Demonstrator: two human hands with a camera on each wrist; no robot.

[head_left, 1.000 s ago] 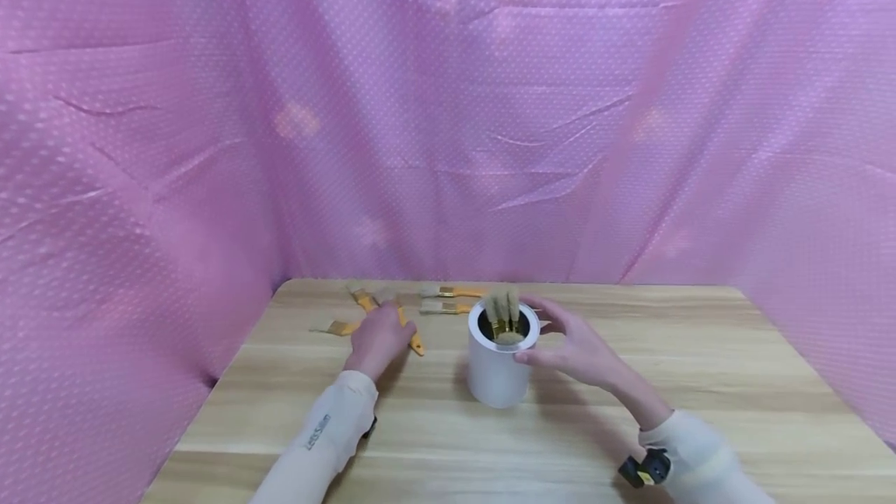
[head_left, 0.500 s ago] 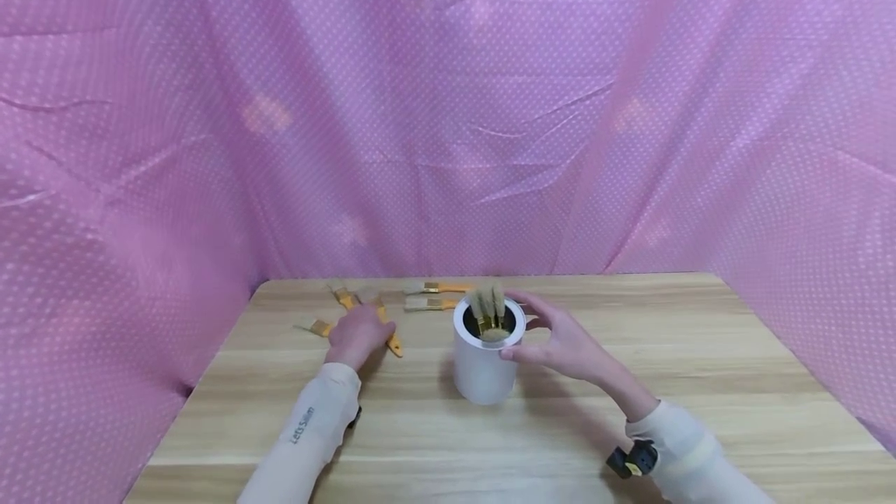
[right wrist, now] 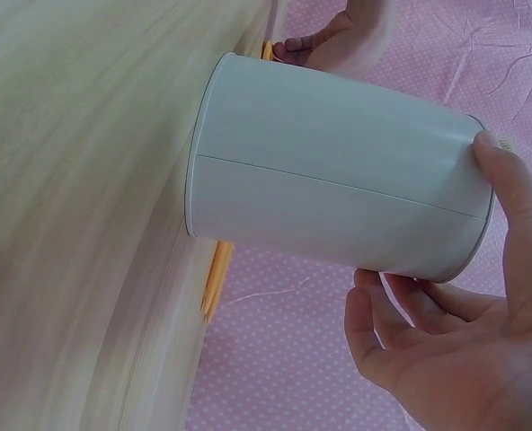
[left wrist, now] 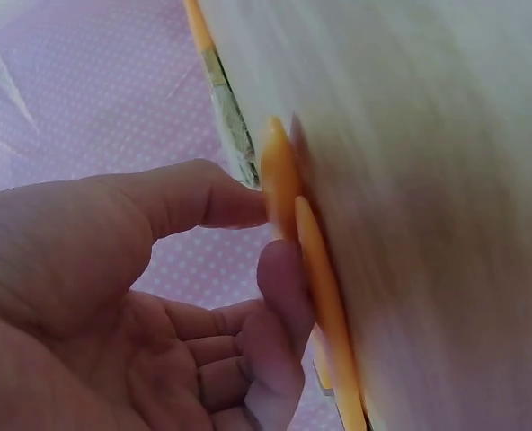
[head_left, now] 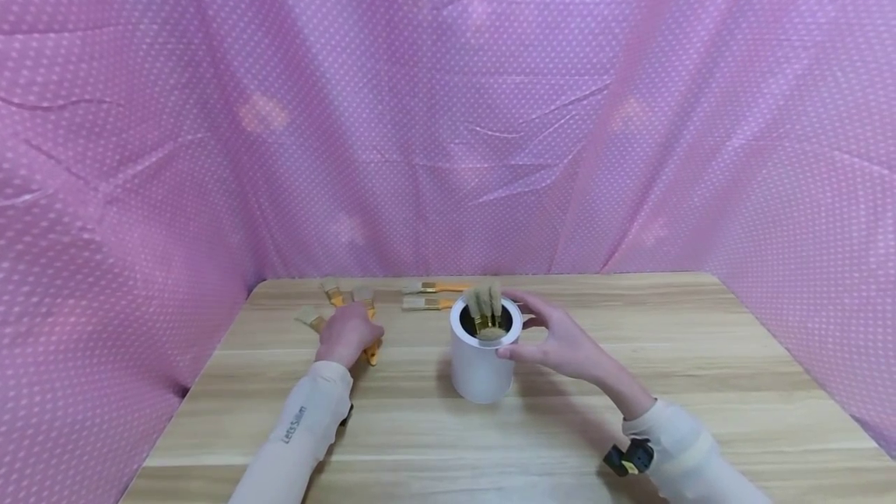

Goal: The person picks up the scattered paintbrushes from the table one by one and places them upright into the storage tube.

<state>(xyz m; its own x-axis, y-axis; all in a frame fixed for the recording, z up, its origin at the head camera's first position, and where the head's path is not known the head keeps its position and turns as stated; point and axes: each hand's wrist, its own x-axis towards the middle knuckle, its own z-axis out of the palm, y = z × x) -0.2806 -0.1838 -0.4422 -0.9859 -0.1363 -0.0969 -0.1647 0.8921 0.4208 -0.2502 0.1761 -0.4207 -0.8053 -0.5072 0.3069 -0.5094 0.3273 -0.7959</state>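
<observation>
My left hand point(head_left: 346, 333) is at the left of the table, over several paintbrushes with orange handles. In the left wrist view its thumb and index finger pinch one paintbrush's orange handle point(left wrist: 282, 171) near the end. Another orange handle point(left wrist: 327, 296) lies against the index finger. Bristles of a brush point(head_left: 364, 295) show beyond the hand. My right hand point(head_left: 560, 341) holds the upper side of a white can point(head_left: 483, 372), thumb near the rim and fingers round the far side. Inside the upright can stand several paintbrushes point(head_left: 486, 303), bristles up, their handles hidden.
Two paintbrushes lie side by side behind the can, one farther back point(head_left: 434, 287) and one nearer point(head_left: 427, 303). Other brushes fan out left of my left hand, such as one with pale bristles point(head_left: 311, 320). Pink dotted cloth point(head_left: 448, 138) hangs round the wooden table point(head_left: 595, 442).
My left hand has shifted slightly left and nearer, and the brush handle at it has turned more toward me. My right hand stays on the can. The head view has shifted somewhat.
</observation>
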